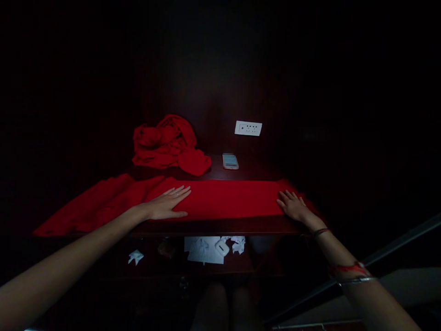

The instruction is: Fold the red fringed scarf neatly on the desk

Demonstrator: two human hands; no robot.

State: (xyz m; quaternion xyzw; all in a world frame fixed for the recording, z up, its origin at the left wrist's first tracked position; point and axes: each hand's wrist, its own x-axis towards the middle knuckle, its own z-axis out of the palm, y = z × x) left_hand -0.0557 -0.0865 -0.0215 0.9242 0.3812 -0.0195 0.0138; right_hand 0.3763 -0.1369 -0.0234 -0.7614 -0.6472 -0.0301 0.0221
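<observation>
A long red cloth (227, 198) lies spread along a dark wooden surface. Its middle stretch is smooth and flat, while the left part is wrinkled and fans out toward the near edge. My left hand (165, 204) rests palm down on the cloth left of the middle, fingers stretched out to the right. At the cloth's right end my right hand (292, 205) also lies flat, fingers spread. Neither hand grips anything. Behind the cloth, to the left, sits a crumpled heap of red fabric (168, 143).
A small blurred card-like item (230, 161) lies behind the cloth. Above it, a white socket plate (248, 128) is on the dark back wall. Below the front edge, an open drawer or shelf holds paper (206, 255), a white case (222, 248) and crumpled scraps (135, 257). Surroundings are very dark.
</observation>
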